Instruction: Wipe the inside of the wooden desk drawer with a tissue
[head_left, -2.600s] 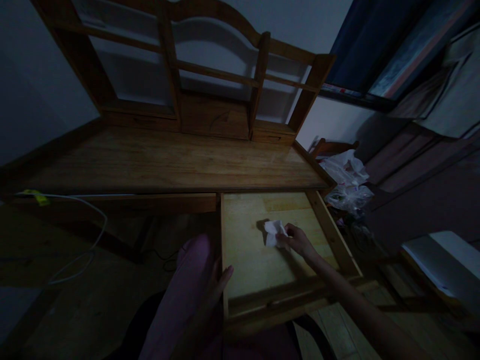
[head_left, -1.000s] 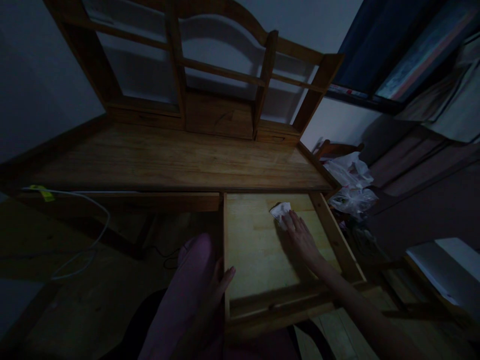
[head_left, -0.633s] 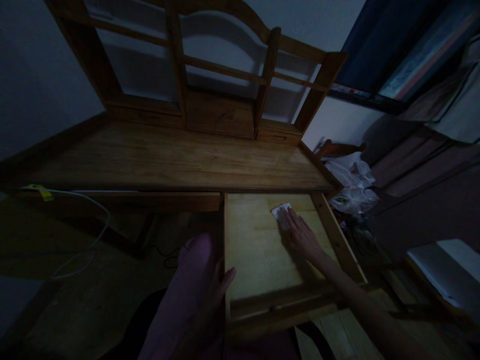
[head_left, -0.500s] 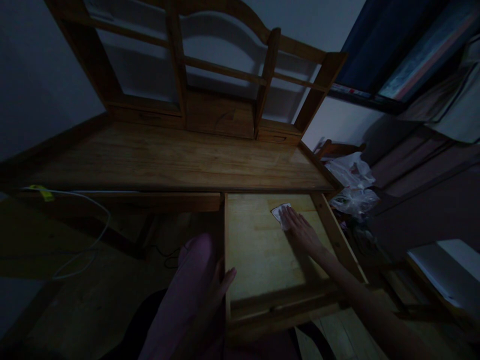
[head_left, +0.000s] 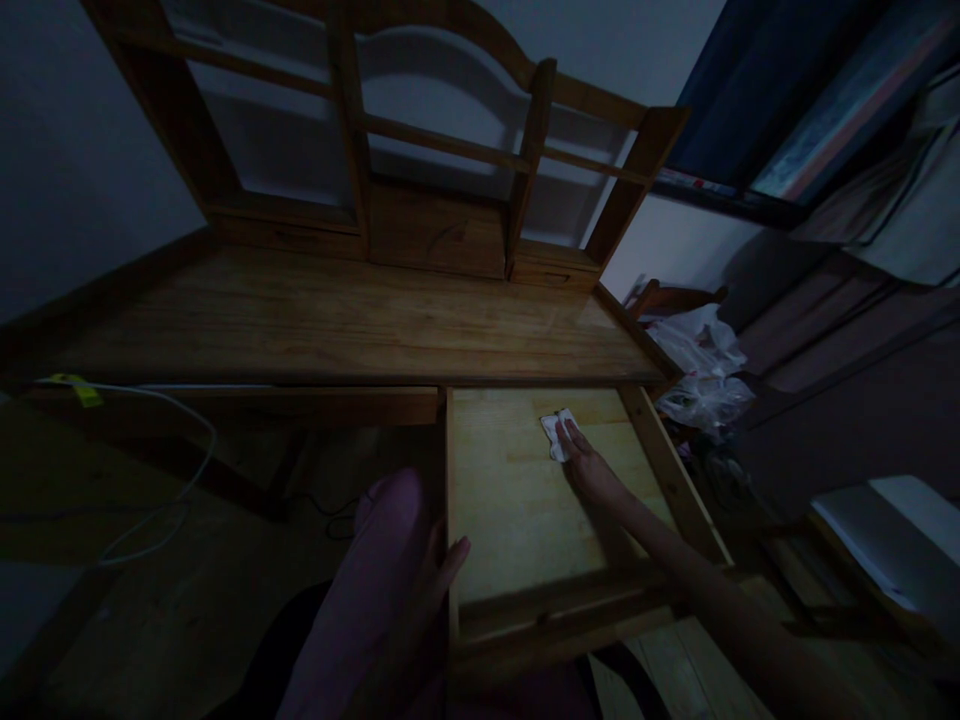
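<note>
A pulled-out wooden drawer [head_left: 517, 510] with a pale bottom extends from the desk toward me. Inside it, my right hand [head_left: 591, 474] presses a white tissue [head_left: 552, 432] against the bottom, fingers bunched on its right part. The tissue looks crumpled, with its left part showing beyond the fingertips. At the drawer's left side wall is my left hand [head_left: 444, 572], closed over the rim with a fingertip on the inner side. Its other fingers are mostly hidden in shadow.
The wooden desktop [head_left: 390, 320] carries a shelf hutch [head_left: 532, 160] at its back. A white cable [head_left: 214, 440] with a yellow tag [head_left: 86, 392] hangs at the left. Plastic bags [head_left: 701, 345] sit beyond the desk's right edge. My knee [head_left: 397, 510] is left of the drawer.
My right hand has shifted slightly left and toward me, its fingers going from flat to more bunched on the tissue. The left hand stays at the drawer's side.
</note>
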